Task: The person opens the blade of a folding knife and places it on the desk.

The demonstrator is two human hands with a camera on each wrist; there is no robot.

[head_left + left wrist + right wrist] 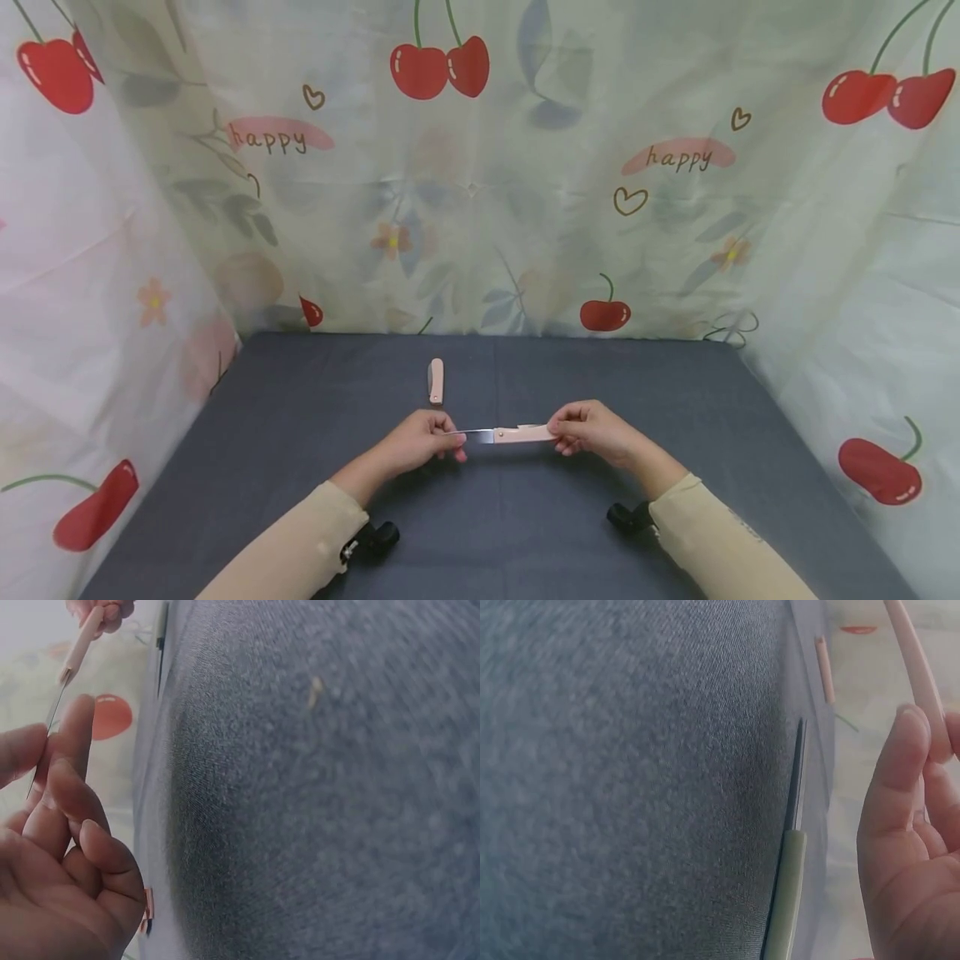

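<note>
A folding knife with a pale pink handle (521, 434) is held level above the dark cloth, its blade (480, 436) swung out and pointing left. My left hand (423, 437) pinches the blade near its tip between thumb and fingers. At the other end, my right hand (592, 429) grips the butt of the handle with thumb and fingertips. The left wrist view shows the thin blade edge-on, passing between the left thumb (21, 752) and forefinger. A second pink folding knife (437, 382), folded, lies on the cloth beyond the left hand.
A pale green handle (787, 892) with a thin pointed blade lies on the cloth in the right wrist view; I cannot make it out from the head. The dark cloth (495, 517) covers the table. Patterned curtains (472, 217) enclose the back and sides.
</note>
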